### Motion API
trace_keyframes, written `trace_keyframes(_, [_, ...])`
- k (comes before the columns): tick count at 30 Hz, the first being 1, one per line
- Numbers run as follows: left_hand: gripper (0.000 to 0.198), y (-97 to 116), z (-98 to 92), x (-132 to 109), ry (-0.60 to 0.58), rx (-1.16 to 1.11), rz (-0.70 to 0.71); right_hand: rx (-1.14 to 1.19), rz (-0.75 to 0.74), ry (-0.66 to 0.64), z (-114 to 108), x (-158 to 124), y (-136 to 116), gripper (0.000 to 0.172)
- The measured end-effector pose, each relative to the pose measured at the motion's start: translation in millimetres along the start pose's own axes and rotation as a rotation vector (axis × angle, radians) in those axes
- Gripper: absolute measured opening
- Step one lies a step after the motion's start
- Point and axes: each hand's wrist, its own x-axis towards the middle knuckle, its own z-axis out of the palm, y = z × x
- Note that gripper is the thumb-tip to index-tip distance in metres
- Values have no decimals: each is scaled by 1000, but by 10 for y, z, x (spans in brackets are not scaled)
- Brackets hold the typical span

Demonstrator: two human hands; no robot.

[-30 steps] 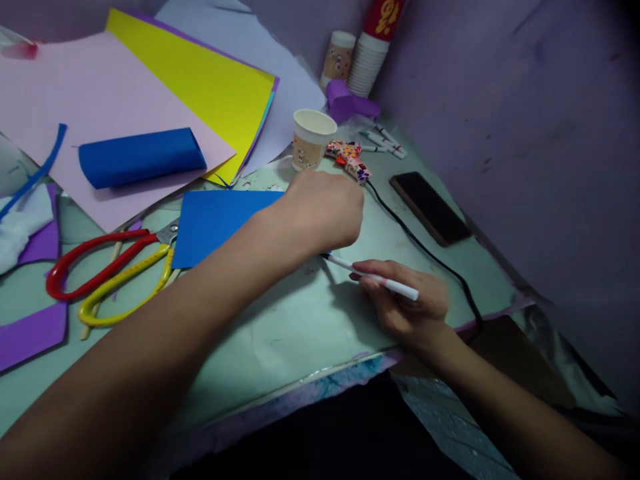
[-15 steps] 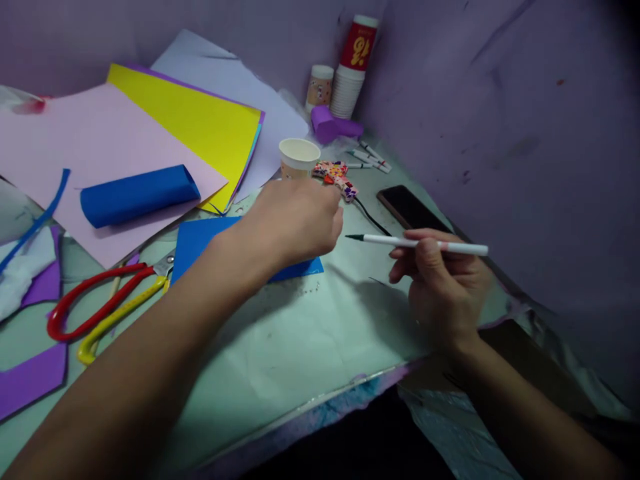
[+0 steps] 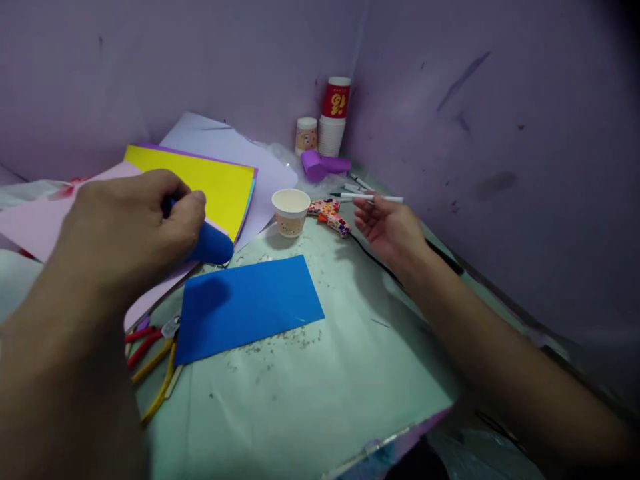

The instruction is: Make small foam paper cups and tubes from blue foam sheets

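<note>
My left hand [image 3: 135, 227] is closed around a rolled blue foam sheet [image 3: 216, 245], raised over the stack of coloured sheets. One end of the roll sticks out past my thumb. My right hand [image 3: 389, 227] pinches a white marker pen [image 3: 356, 197] with a dark green tip, uncapped and pointing left. It hovers close to several other white markers [image 3: 361, 181] at the back. Between my hands a flat blue rectangular sheet [image 3: 255, 307] lies on the table. Behind that sheet stands a paper cup [image 3: 291, 223], open side up.
A flower-patterned gun-shaped tool [image 3: 330, 217] with a black cord lies right of the cup. Red- and yellow-handled tools [image 3: 163, 347] sit left of the blue sheet. Stacked cups [image 3: 333, 137] and purple rolls [image 3: 315, 165] stand by the wall corner. A yellow sheet [image 3: 215, 187] lies behind.
My left hand has moved left from over the flat blue sheet and taken hold of the blue roll. My right hand has carried the marker back and left. The view has shifted.
</note>
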Motion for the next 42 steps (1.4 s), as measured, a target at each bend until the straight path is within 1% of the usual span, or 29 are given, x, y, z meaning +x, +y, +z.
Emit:
trace_keyframes(3, [28,46,83,51,100,-130,-33,39,22,-105,115,253,79,24])
trace_keyframes(5, [25,63,159,80,173,-183,-75,-6,-4,-111,199,349,129,29])
trace_keyframes(6, [25,64,201,91,188,-206,-90,-55,-22,-99,238,377,153,29])
trace_keyframes(8, [26,60,287,101,189,-243,-98,-168,-54,-86,302,405,201,26])
trace_keyframes(9, [28,57,328,101,176,-254,-100,-216,-68,-90,322,408,226,30])
trace_keyframes(10, [30,55,366,99,158,-259,-103,-253,-80,-99,335,406,248,37])
trace_keyframes(12, [30,52,435,93,148,-263,-123,-317,-101,-124,340,387,282,47])
trace_keyframes(14, [26,48,499,92,162,-276,-171,-381,-142,-147,328,342,287,45])
trace_keyframes(16, [21,43,564,98,199,-293,-217,-424,-204,-160,310,257,258,36])
trace_keyframes(18, [20,44,629,102,206,-308,-241,-445,-263,-163,292,122,214,27])
trace_keyframes(20, [21,52,698,95,188,-326,-246,-454,-284,-165,272,-53,181,21])
trace_keyframes(22, [22,62,768,78,157,-349,-246,-464,-253,-181,250,-235,178,22])
trace_keyframes(23, [22,64,804,69,141,-356,-246,-481,-209,-198,238,-318,186,21])
trace_keyframes(24, [23,62,838,61,123,-360,-243,-526,-131,-227,225,-389,195,23])
trace_keyframes(26, [24,42,902,53,71,-359,-238,-639,-56,-305,203,-491,207,24])
trace_keyframes(27, [24,25,930,54,50,-353,-234,-702,-56,-349,194,-521,205,23])
trace_keyframes(29, [23,-17,980,58,26,-331,-208,-799,-110,-417,182,-550,190,19])
trace_keyframes(31, [19,-57,1016,60,23,-302,-157,-843,-135,-434,177,-555,177,16])
trace_keyframes(34, [15,-79,1017,54,44,-257,-72,-871,-94,-455,170,-564,205,16])
trace_keyframes(36, [16,-60,956,56,81,-234,-40,-871,-54,-494,159,-581,251,18])
trace_keyframes(40, [22,14,690,54,173,-206,-15,-806,-29,-522,137,-623,332,16])
trace_keyframes(42, [22,34,545,0,161,-204,-21,-783,-19,-518,136,-643,344,16])
